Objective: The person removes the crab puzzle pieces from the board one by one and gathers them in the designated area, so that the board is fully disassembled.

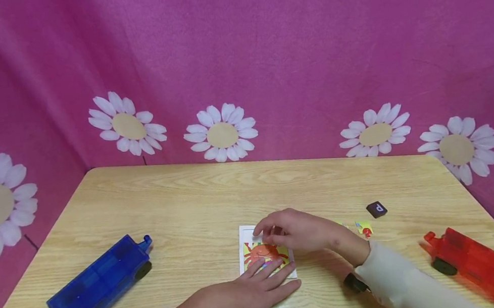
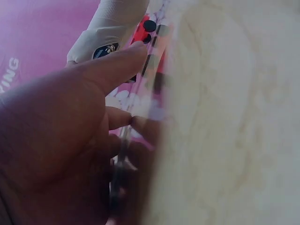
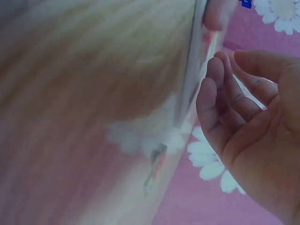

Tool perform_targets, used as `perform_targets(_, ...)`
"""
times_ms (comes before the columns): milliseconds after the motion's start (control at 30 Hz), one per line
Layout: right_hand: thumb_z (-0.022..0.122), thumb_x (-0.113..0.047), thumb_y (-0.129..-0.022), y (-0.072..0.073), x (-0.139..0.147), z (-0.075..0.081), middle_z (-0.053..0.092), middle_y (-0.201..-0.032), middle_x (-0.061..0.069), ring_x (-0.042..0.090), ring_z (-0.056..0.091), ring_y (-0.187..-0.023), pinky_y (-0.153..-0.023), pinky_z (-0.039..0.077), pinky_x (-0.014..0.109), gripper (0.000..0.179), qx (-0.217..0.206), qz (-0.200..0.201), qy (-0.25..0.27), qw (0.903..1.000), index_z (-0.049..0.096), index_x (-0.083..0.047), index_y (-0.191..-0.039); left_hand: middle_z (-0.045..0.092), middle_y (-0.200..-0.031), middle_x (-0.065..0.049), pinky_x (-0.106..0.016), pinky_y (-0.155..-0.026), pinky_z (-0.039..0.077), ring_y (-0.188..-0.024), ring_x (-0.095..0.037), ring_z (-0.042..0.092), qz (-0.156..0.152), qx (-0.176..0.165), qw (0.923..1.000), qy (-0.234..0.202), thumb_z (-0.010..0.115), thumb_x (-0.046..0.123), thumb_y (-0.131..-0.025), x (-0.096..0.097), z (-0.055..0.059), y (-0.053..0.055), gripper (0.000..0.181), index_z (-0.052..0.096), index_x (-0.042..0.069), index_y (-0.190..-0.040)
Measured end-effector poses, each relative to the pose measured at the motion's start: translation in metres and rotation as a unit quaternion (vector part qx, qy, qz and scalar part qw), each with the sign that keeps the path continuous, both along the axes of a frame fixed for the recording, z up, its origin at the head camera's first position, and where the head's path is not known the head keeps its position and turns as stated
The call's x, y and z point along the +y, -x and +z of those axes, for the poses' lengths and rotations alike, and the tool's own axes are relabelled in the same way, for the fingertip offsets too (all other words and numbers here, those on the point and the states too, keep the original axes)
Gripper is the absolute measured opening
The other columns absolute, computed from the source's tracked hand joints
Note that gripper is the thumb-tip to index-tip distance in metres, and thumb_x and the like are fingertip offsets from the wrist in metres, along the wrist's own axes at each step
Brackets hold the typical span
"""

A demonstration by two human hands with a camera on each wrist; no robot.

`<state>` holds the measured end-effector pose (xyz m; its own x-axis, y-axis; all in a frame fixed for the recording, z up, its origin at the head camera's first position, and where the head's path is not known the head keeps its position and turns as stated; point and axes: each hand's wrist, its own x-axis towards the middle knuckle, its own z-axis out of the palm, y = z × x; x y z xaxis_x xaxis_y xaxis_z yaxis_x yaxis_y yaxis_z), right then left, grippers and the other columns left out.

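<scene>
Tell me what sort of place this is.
Probably a play corner, though the wider room is out of view: a crab puzzle and a blue toy wagon sit before a daisy-patterned pink cloth.

A white letter resembling "P" marked the black piece (image 1: 376,210) toward four o'clock in the head view. White "ING" lettering (image 2: 9,75) showed on pink cloth (image 2: 37,37) near nine o'clock in the left wrist view.

Play corner, building type indeterminable: wood-grain table (image 1: 178,192); magenta daisy-print curtain (image 1: 253,46) around it; blue toy wagon (image 1: 99,285); red toy wagon (image 1: 493,268); crab jigsaw puzzle (image 1: 258,252).
</scene>
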<state>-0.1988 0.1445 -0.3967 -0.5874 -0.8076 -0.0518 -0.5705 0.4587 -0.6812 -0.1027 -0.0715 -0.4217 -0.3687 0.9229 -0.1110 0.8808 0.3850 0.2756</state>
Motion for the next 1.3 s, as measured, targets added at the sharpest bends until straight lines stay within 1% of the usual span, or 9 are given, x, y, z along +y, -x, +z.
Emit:
perform_targets(133, 0.058, -0.003, -0.103, -0.001, -0.005, -0.004, 0.065, -0.092, -0.007, 0.005, 0.057, -0.076, -0.074, 0.051, 0.026, 0.028, -0.01, -0.001, -0.007, 0.9999, 0.067, -0.008, -0.128, 0.004, -0.172, -0.008, -0.057, -0.121, 0.015, -0.156, -0.028, -0.001, 0.005, -0.04, 0.9992, 0.004, 0.04, 0.063, -0.105, 0.0, -0.003, 0.001, 0.079, 0.018, 0.019, -0.167)
perform_targets(267, 0.057, 0.0, -0.103, -0.002, -0.009, -0.005, 0.062, -0.085, -0.007, 0.005, 0.056, -0.074, -0.076, 0.051, 0.027, 0.031, -0.016, 0.007, -0.005, 0.9998, 0.065, -0.006, -0.132, 0.004, -0.172, -0.008, -0.057, -0.121, 0.015, -0.156, -0.028, 0.0, 0.003, -0.044, 0.999, 0.006, 0.042, 0.061, -0.105, -0.001, -0.004, 0.002, 0.078, 0.017, 0.019, -0.167)
perform_targets(333, 0.056, 0.0, -0.103, -0.002, -0.011, -0.005, 0.06, -0.084, -0.008, 0.005, 0.055, -0.074, -0.078, 0.05, 0.027, 0.03, -0.014, 0.008, -0.011, 0.9998, 0.067, -0.007, -0.13, 0.004, -0.172, -0.008, -0.057, -0.121, 0.015, -0.156, -0.028, -0.001, 0.003, -0.049, 0.9988, 0.005, 0.043, 0.059, -0.105, -0.001, -0.004, 0.003, 0.078, 0.017, 0.02, -0.167)
perform_targets(533, 0.057, -0.004, -0.103, -0.006, -0.015, -0.004, 0.058, -0.087, -0.01, 0.005, 0.056, -0.078, -0.083, 0.05, 0.027, 0.029, 0.006, 0.004, -0.044, 0.999, 0.072, -0.013, -0.126, 0.002, -0.172, -0.009, -0.057, -0.121, 0.014, -0.156, -0.029, -0.004, -0.003, -0.04, 0.9991, 0.011, 0.044, 0.058, -0.105, -0.001, -0.004, 0.003, 0.078, 0.017, 0.019, -0.167)
perform_targets(633, 0.057, -0.004, -0.103, -0.007, -0.017, -0.004, 0.057, -0.087, -0.01, 0.005, 0.056, -0.077, -0.083, 0.05, 0.026, 0.03, 0.022, 0.011, -0.053, 0.9983, 0.071, -0.013, -0.128, 0.002, -0.172, -0.01, -0.056, -0.121, 0.014, -0.155, -0.029, -0.006, -0.006, -0.041, 0.9991, 0.011, 0.044, 0.057, -0.106, -0.001, -0.004, 0.004, 0.078, 0.017, 0.018, -0.167)
perform_targets(800, 0.058, -0.004, -0.102, -0.008, -0.018, -0.005, 0.057, -0.088, -0.011, 0.005, 0.055, -0.078, -0.08, 0.049, 0.025, 0.029, 0.053, 0.015, -0.063, 0.9965, 0.074, -0.016, -0.123, 0.002, -0.172, -0.011, -0.056, -0.121, 0.012, -0.155, -0.028, -0.008, -0.007, -0.047, 0.9988, 0.01, 0.044, 0.057, -0.106, -0.001, -0.003, 0.005, 0.078, 0.017, 0.017, -0.167)
perform_targets(967, 0.057, -0.004, -0.102, -0.009, -0.019, -0.006, 0.059, -0.093, -0.01, 0.005, 0.056, -0.081, -0.082, 0.049, 0.026, 0.028, 0.05, 0.012, -0.062, 0.9968, 0.073, -0.016, -0.122, 0.001, -0.172, -0.011, -0.056, -0.122, 0.01, -0.155, -0.027, -0.009, -0.007, -0.055, 0.9984, 0.007, 0.043, 0.057, -0.106, -0.002, -0.004, 0.005, 0.078, 0.016, 0.017, -0.167)
perform_targets(1100, 0.057, -0.004, -0.102, -0.009, -0.02, -0.005, 0.058, -0.094, -0.01, 0.004, 0.056, -0.08, -0.083, 0.049, 0.026, 0.027, 0.037, 0.005, -0.062, 0.9974, 0.071, -0.016, -0.122, 0.003, -0.172, -0.011, -0.056, -0.122, 0.012, -0.155, -0.028, -0.007, -0.008, -0.042, 0.9991, 0.006, 0.043, 0.058, -0.106, -0.002, -0.005, 0.005, 0.078, 0.017, 0.017, -0.167)
perform_targets(1300, 0.057, -0.004, -0.102, -0.009, -0.02, -0.005, 0.056, -0.089, -0.011, 0.003, 0.056, -0.076, -0.077, 0.049, 0.026, 0.026, 0.031, -0.002, -0.059, 0.9977, 0.068, -0.017, -0.121, 0.005, -0.172, -0.011, -0.056, -0.121, 0.015, -0.156, -0.029, -0.004, -0.009, -0.022, 0.9997, 0.002, 0.046, 0.055, -0.106, -0.002, -0.006, 0.004, 0.076, 0.019, 0.017, -0.167)
